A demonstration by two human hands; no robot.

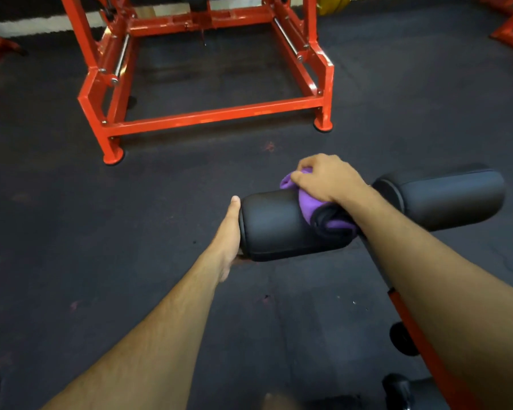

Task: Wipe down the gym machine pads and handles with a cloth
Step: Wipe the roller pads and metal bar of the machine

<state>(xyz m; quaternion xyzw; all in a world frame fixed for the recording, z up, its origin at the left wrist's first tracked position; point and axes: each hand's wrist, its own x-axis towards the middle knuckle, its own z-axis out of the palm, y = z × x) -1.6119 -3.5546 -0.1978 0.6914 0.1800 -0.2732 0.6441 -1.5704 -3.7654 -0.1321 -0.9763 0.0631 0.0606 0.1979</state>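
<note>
Gripping the purple cloth [307, 204] with curled fingers, your right hand [328, 179] presses it onto the top of the near black roller pad [274, 226], close to the pad's inner end where it meets the machine's centre bar. Your left hand [230, 232] lies flat against the pad's outer end cap, fingers straight and thumb up, holding nothing. A second roller pad [450, 196] sticks out on the far side of the bar, untouched. Both pads hang above the dark rubber floor [71, 232]. An orange steel frame [208, 113] stands on the floor well beyond them.
</note>
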